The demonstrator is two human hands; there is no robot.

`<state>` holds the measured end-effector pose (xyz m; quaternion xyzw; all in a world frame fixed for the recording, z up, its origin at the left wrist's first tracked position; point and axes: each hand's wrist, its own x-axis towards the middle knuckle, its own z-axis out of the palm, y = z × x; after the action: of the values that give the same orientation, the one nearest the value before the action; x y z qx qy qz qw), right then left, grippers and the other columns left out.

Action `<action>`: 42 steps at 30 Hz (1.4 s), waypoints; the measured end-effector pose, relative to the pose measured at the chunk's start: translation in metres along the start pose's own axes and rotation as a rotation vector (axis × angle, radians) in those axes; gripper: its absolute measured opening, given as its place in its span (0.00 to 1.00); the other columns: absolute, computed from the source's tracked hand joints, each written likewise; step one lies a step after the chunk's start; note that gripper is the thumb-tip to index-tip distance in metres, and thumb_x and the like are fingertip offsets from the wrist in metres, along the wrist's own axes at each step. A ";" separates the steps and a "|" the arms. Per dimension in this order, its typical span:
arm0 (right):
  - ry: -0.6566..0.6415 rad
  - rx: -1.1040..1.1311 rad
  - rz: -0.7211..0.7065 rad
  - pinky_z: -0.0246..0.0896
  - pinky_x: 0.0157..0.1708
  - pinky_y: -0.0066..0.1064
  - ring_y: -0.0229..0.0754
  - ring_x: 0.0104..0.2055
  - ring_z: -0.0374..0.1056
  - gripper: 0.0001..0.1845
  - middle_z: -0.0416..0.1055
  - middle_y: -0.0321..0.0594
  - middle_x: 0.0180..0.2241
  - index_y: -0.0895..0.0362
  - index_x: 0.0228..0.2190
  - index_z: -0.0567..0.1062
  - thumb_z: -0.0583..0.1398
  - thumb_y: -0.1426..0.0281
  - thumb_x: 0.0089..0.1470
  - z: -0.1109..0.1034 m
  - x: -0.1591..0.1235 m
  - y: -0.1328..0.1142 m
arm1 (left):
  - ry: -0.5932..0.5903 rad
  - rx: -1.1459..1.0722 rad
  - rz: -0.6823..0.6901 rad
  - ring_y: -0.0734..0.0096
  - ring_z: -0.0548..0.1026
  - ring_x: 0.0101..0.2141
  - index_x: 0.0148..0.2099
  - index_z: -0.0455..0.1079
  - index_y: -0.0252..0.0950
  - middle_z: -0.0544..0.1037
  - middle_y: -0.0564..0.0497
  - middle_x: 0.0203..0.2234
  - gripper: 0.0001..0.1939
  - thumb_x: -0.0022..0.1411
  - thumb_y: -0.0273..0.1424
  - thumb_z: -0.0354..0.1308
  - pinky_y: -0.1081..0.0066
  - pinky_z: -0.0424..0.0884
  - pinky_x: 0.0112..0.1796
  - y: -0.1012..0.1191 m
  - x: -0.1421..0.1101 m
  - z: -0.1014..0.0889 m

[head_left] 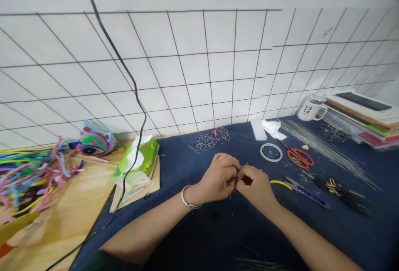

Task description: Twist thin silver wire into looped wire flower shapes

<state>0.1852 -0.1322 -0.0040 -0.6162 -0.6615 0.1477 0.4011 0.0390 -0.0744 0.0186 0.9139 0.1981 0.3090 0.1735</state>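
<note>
A wire (pixel 240 174) is pinched by the fingers of the left hand (pixel 219 178) and the right hand (pixel 257 188), over the worktop (pixel 181 158). Scissors (pixel 291 152) and a mug (pixel 308 112) are set to the right.

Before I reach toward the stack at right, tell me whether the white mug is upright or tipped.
Upright: the white mug stands base down, its top uppermost and handle at the side, next to the stack.
</note>
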 end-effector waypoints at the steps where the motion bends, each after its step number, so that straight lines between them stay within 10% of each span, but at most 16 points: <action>1: 0.005 0.022 0.008 0.50 0.25 0.25 0.34 0.24 0.57 0.05 0.60 0.32 0.20 0.57 0.19 0.64 0.54 0.77 0.41 -0.001 0.000 0.000 | 0.008 -0.056 -0.014 0.68 0.65 0.39 0.26 0.66 0.33 0.69 0.48 0.36 0.04 0.50 0.20 0.53 0.63 0.59 0.44 -0.001 0.001 -0.002; 9: -0.023 0.218 0.017 0.52 0.25 0.25 0.34 0.24 0.57 0.05 0.60 0.32 0.21 0.57 0.21 0.66 0.54 0.76 0.46 -0.015 0.001 -0.006 | 0.078 -0.603 -0.188 0.69 0.65 0.38 0.32 0.73 0.35 0.67 0.48 0.32 0.04 0.54 0.30 0.59 0.67 0.64 0.41 -0.018 0.004 -0.003; 22: 0.044 0.120 -0.022 0.56 0.28 0.26 0.36 0.27 0.62 0.07 0.67 0.35 0.27 0.55 0.33 0.69 0.57 0.70 0.48 -0.008 -0.003 -0.005 | 0.163 -0.842 -0.411 0.70 0.69 0.33 0.35 0.71 0.31 0.72 0.48 0.30 0.09 0.56 0.33 0.57 0.69 0.66 0.37 -0.015 0.002 0.007; 42: 0.017 -0.172 -0.060 0.48 0.25 0.25 0.34 0.23 0.58 0.07 0.62 0.32 0.20 0.56 0.20 0.64 0.53 0.74 0.48 -0.011 -0.004 0.000 | 0.167 -0.318 -0.114 0.70 0.68 0.35 0.38 0.72 0.37 0.72 0.48 0.30 0.07 0.59 0.30 0.54 0.67 0.65 0.38 -0.017 -0.003 0.002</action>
<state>0.1929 -0.1389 0.0013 -0.6294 -0.6866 0.0728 0.3566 0.0343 -0.0618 0.0081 0.8335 0.2119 0.4007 0.3158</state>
